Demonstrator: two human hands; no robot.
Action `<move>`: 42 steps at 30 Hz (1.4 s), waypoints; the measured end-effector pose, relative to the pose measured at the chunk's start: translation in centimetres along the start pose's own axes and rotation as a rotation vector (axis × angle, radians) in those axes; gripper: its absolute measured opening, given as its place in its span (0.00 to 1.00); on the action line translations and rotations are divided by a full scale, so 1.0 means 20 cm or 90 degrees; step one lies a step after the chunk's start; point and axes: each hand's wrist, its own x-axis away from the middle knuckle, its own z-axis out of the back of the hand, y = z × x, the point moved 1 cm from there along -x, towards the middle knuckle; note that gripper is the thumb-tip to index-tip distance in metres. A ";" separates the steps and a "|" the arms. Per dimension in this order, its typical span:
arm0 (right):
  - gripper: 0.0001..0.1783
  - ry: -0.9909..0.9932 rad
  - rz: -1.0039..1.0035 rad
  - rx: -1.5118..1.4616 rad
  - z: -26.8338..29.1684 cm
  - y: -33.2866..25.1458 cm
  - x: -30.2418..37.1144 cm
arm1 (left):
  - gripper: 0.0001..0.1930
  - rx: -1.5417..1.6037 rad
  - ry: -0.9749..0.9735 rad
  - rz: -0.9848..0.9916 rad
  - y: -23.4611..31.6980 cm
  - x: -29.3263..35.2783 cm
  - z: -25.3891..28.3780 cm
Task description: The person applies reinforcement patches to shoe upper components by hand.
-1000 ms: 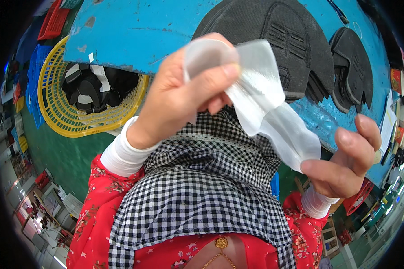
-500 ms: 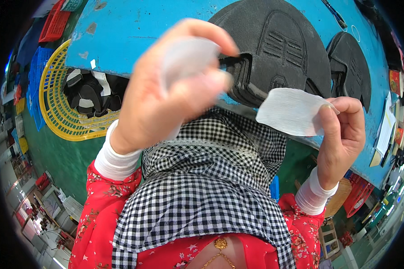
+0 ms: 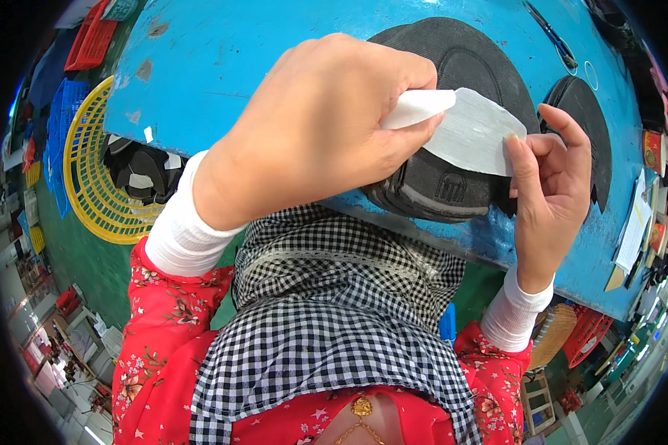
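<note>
My left hand (image 3: 319,122) is closed, thumb against fingers, on a small white curled sheet (image 3: 421,106) that sticks out to the right. The far end of that sheet overlaps a second white sheet (image 3: 482,132), thin and rounded at its edges. My right hand (image 3: 553,182) pinches the right end of this second sheet between thumb and index finger, its other fingers loosely bent. Below both hands lies a stack of black curved pieces (image 3: 453,189) with stitched lines, partly covered by the sheets and my left hand. Whether the two sheets touch I cannot tell.
More black pieces (image 3: 583,111) lie farther right on the blue table (image 3: 208,67). Scissors-like snips (image 3: 553,35) rest near the far edge. A yellow basket (image 3: 85,182) with black and white pieces stands left of the table. White papers (image 3: 632,222) lie at the right.
My left hand has moved right, bringing its white sheet from well apart to overlapping the other. My right hand has tilted its sheet and shifted slightly.
</note>
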 end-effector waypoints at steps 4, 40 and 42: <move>0.20 0.017 0.054 0.086 -0.02 0.02 -0.02 | 0.08 -0.090 0.036 -0.025 -0.02 -0.03 -0.03; 0.43 -0.129 0.226 0.628 0.02 0.11 0.08 | 0.21 -0.184 0.182 0.035 -0.13 0.16 -0.09; 0.42 -0.122 0.227 0.653 -0.01 0.06 0.10 | 0.21 -0.188 0.181 0.030 -0.13 0.15 -0.09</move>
